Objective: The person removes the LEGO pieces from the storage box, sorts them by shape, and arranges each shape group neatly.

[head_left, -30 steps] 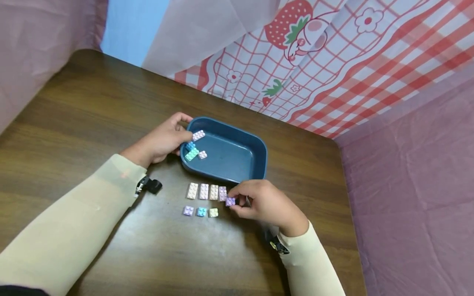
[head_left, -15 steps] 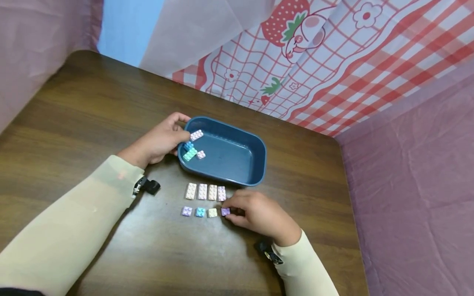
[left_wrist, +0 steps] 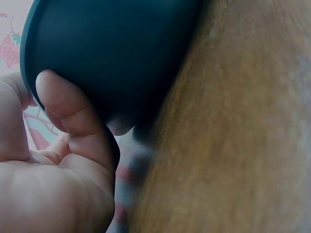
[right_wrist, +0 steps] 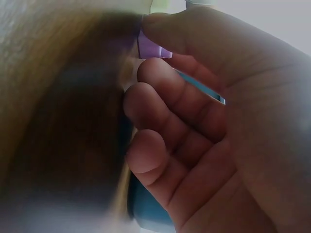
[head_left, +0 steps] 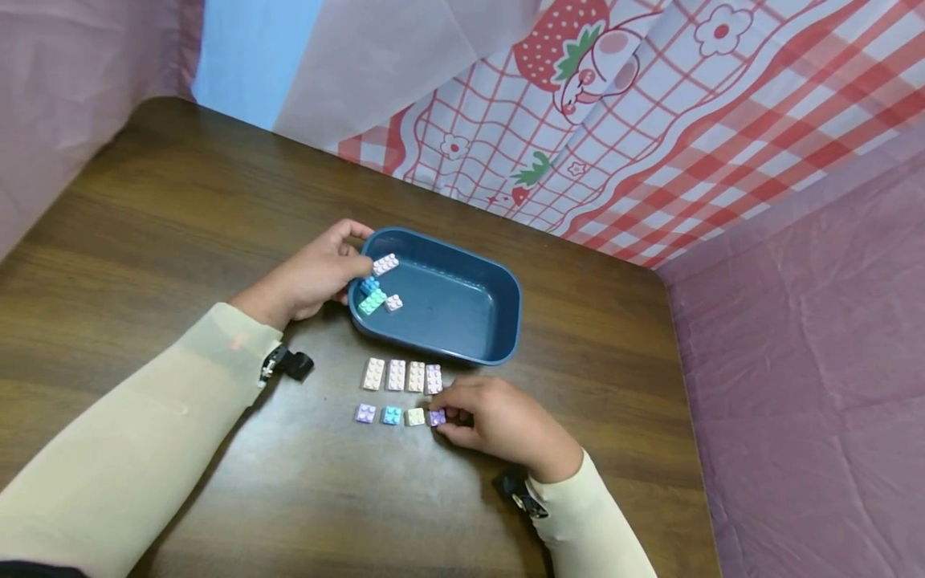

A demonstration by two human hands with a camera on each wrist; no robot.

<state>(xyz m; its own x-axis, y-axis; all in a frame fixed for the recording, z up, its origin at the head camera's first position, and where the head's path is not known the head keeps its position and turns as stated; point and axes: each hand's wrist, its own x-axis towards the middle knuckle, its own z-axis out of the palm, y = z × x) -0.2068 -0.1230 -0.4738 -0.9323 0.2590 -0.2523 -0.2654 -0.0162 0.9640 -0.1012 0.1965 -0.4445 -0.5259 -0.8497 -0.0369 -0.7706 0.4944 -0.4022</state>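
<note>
My left hand point(head_left: 315, 269) grips the left end of a dark blue tray point(head_left: 511, 321), its thumb at the rim. In the left wrist view the tray's outer wall point(left_wrist: 116, 53) fills the top, with fingers curled against it. My right hand point(head_left: 499, 417) pinches a small purple building brick point(head_left: 437, 417) on the table, at the right end of the front row. The same purple brick point(right_wrist: 149, 47) shows between thumb and finger in the right wrist view. Left of it lie a cream brick point(head_left: 415, 417), a blue brick point(head_left: 392, 415) and a lilac brick point(head_left: 365, 413).
Behind that row stand several longer bricks point(head_left: 396, 375) in pale colours, side by side. Inside the tray's left end are a green brick point(head_left: 372, 302), a blue brick point(head_left: 370, 285) and pale pink bricks point(head_left: 386, 264). A strawberry-patterned cloth point(head_left: 535, 144) hangs behind the wooden table point(head_left: 303, 482).
My right hand has brought the purple brick toward me and slightly left, from beside the back row to the front row's right end. The left hand stays on the tray.
</note>
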